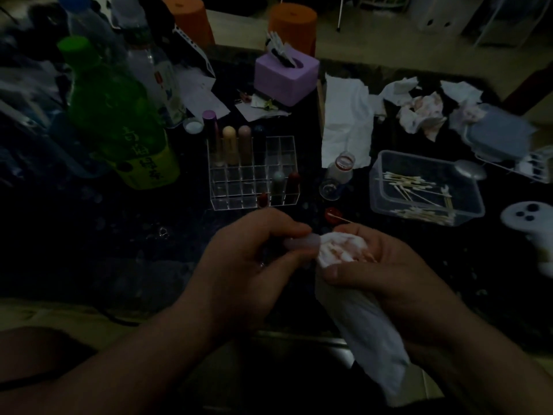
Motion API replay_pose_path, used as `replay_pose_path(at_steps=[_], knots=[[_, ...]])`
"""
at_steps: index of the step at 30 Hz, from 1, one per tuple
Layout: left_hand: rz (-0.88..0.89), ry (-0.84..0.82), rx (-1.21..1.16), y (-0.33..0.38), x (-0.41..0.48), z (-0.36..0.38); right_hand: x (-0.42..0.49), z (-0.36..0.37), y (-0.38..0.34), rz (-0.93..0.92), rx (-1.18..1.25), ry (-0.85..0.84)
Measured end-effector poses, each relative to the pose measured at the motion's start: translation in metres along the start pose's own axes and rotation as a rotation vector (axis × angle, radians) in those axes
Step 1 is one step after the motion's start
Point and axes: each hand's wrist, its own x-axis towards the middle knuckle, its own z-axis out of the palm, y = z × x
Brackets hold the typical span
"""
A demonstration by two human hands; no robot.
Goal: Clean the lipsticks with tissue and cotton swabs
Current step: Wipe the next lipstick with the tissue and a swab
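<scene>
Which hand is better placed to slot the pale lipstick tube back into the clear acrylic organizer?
Probably the left hand: it grips the pale lipstick tube, and the clear acrylic organizer stands just beyond it. The right hand holds the white tissue.

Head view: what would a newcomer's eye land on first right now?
Centre front, the left hand grips a pale lipstick tube against a pink-stained white tissue bunched in the right hand. Behind them stands a clear acrylic grid organizer holding several lipsticks, with a bright green plastic bottle at far left and a clear plastic tub of cotton swabs at right.
</scene>
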Motion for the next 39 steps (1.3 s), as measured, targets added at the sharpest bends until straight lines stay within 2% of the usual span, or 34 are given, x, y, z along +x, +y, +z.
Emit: replay_pose_path(at_steps=[3,5,6,7,9,11,13,16,19,21,24,26,29,32,34,36,39], knots=[[0.276,-0.056,0.191,-0.004,0.004,-0.005,-0.001,-0.002,-0.004,0.025,0.082,-0.034],[0.332,-0.083,0.252,-0.003,0.006,-0.004,0.0,-0.003,-0.004,-0.028,0.004,0.005],[0.304,-0.104,0.27,-0.003,0.007,-0.002,0.0,-0.004,-0.003,-0.072,-0.078,0.047],[0.212,-0.124,0.262,-0.004,0.006,0.0,0.0,-0.005,-0.002,-0.124,-0.184,0.102],[-0.168,-0.189,0.115,-0.006,0.008,-0.002,-0.003,-0.004,-0.003,-0.258,-0.353,0.203],[-0.599,-0.322,-0.158,-0.005,0.016,-0.007,-0.004,-0.005,-0.001,-0.425,-0.451,0.234],[-0.91,-0.461,-0.462,0.002,0.022,-0.008,-0.006,-0.005,-0.001,-0.601,-0.563,0.22],[-1.116,-0.615,-0.619,0.01,0.021,-0.004,-0.007,-0.002,0.001,-0.763,-0.632,0.116],[-1.147,-0.576,-0.84,0.015,0.017,-0.001,-0.004,0.0,0.004,-0.806,-0.695,0.094],[-1.105,-0.463,-0.903,0.017,0.017,0.001,-0.004,0.001,0.007,-0.714,-0.662,0.155],[-0.951,-0.271,-0.776,0.019,0.015,0.007,-0.003,0.003,0.006,-0.423,-0.525,0.215],[-0.728,-0.226,-0.469,0.018,0.013,0.005,-0.001,0.002,0.002,-0.283,-0.424,0.162],[-0.296,-0.295,0.156,0.005,0.006,-0.005,0.0,0.0,-0.002,-0.022,-0.061,0.041],[-0.083,-0.338,0.408,0.001,0.006,-0.013,0.002,0.0,-0.007,0.163,0.176,-0.022],[-0.004,-0.34,0.481,0.001,0.008,-0.014,0.001,0.002,-0.01,0.188,0.239,-0.027],[0.048,-0.327,0.514,0.001,0.01,-0.014,0.0,0.005,-0.011,0.143,0.196,-0.008],[0.06,-0.332,0.551,-0.003,0.011,-0.01,-0.001,0.003,-0.006,-0.033,-0.126,0.129]])
